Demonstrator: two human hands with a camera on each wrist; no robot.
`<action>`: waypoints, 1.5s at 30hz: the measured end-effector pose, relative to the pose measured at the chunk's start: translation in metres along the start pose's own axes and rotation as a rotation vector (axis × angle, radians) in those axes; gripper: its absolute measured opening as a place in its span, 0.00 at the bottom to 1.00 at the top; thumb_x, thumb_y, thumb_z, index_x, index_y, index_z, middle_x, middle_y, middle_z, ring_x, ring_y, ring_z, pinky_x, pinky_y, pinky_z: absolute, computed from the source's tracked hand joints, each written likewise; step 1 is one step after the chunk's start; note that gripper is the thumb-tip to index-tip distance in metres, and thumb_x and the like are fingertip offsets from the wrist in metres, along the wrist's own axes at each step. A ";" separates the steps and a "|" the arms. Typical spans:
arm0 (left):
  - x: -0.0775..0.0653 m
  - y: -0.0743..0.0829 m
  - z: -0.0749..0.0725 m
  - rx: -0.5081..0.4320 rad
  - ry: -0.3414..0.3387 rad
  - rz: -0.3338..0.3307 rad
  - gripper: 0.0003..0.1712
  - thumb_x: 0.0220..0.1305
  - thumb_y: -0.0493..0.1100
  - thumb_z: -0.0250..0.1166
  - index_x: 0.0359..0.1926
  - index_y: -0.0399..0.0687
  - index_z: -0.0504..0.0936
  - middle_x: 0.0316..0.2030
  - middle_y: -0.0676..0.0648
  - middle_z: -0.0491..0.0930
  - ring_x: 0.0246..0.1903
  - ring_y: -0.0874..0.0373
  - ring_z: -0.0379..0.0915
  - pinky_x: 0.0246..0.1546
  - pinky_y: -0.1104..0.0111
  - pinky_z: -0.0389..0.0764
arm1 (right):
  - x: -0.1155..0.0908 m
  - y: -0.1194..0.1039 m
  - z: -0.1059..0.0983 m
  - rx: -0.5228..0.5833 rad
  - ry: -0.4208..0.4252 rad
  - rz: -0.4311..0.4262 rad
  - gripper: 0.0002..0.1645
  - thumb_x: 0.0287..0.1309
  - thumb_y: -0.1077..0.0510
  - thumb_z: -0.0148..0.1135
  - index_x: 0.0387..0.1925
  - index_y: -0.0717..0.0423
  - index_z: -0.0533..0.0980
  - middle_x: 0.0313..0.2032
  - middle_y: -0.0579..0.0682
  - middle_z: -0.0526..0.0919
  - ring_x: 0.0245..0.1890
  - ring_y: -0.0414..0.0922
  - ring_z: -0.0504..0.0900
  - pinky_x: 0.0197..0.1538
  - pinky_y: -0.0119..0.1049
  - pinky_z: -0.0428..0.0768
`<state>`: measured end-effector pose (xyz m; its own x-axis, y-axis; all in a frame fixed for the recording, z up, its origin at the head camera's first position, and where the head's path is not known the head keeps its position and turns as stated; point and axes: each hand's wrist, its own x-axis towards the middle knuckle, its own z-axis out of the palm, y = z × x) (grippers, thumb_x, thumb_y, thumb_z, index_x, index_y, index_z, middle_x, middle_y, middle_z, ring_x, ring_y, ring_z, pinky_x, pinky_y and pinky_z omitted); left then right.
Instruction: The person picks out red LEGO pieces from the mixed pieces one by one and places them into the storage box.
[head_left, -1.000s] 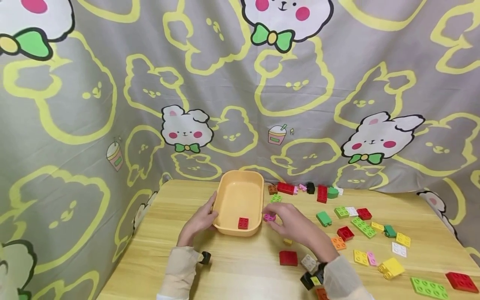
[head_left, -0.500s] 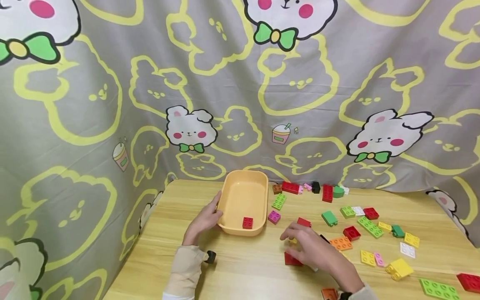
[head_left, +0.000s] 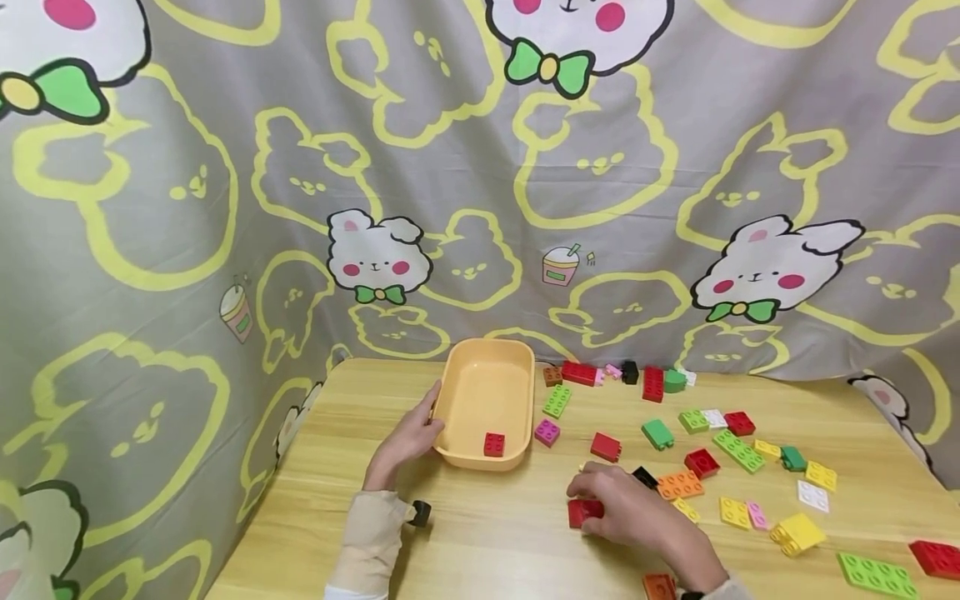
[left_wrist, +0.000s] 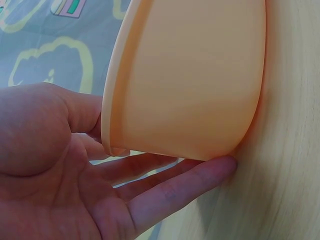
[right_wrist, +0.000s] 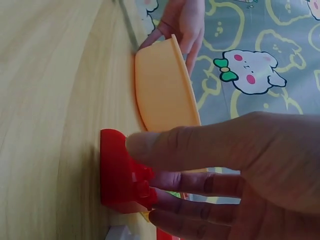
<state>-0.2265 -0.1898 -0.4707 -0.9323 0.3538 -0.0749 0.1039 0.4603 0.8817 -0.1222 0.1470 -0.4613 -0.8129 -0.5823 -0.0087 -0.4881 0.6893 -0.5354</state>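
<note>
My left hand (head_left: 408,437) holds the left side of a light-orange plastic tub (head_left: 487,400), with the thumb at the rim; in the left wrist view the fingers (left_wrist: 182,192) lie along the outer wall (left_wrist: 185,85). One red toy brick (head_left: 493,444) lies inside the tub. To the right of it, my right hand (head_left: 626,504) pinches another red toy brick (head_left: 582,512) resting on the table. The right wrist view has the thumb (right_wrist: 160,145) on one side of this red brick (right_wrist: 117,170) and fingertips by its studs.
A magenta brick (head_left: 547,432) and a light green brick (head_left: 557,401) lie beside the tub. Many-coloured bricks, such as an orange one (head_left: 680,484) and a dark green one (head_left: 658,433), spread across the table's right side. A patterned curtain (head_left: 480,250) hangs behind the table.
The right hand has let go of the magenta brick beside the tub and moved right and nearer to the red brick, which it now pinches. The left hand stays on the tub.
</note>
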 end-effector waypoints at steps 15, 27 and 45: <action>0.001 -0.001 -0.003 -0.016 -0.018 0.012 0.42 0.69 0.27 0.44 0.77 0.43 0.36 0.64 0.22 0.58 0.37 0.42 0.79 0.28 0.56 0.86 | 0.004 0.000 0.005 -0.012 -0.057 0.033 0.16 0.45 0.63 0.75 0.40 0.55 0.82 0.36 0.43 0.81 0.35 0.39 0.75 0.39 0.41 0.82; 0.001 -0.003 -0.003 -0.037 -0.055 0.034 0.40 0.69 0.27 0.41 0.76 0.39 0.33 0.64 0.21 0.57 0.37 0.45 0.79 0.29 0.56 0.86 | 0.012 -0.016 -0.012 0.022 -0.009 -0.030 0.17 0.51 0.59 0.72 0.45 0.57 0.82 0.40 0.44 0.82 0.37 0.37 0.76 0.38 0.35 0.82; 0.001 -0.004 -0.004 -0.035 -0.040 0.025 0.41 0.69 0.27 0.42 0.77 0.41 0.34 0.63 0.21 0.58 0.35 0.45 0.80 0.27 0.52 0.85 | 0.100 -0.043 -0.036 -0.130 0.167 -0.288 0.16 0.53 0.61 0.69 0.45 0.58 0.83 0.38 0.47 0.83 0.35 0.39 0.78 0.37 0.32 0.82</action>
<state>-0.2291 -0.1948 -0.4721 -0.9149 0.3975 -0.0700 0.1147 0.4225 0.8991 -0.1940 0.0750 -0.4089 -0.6715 -0.6896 0.2710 -0.7325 0.5626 -0.3835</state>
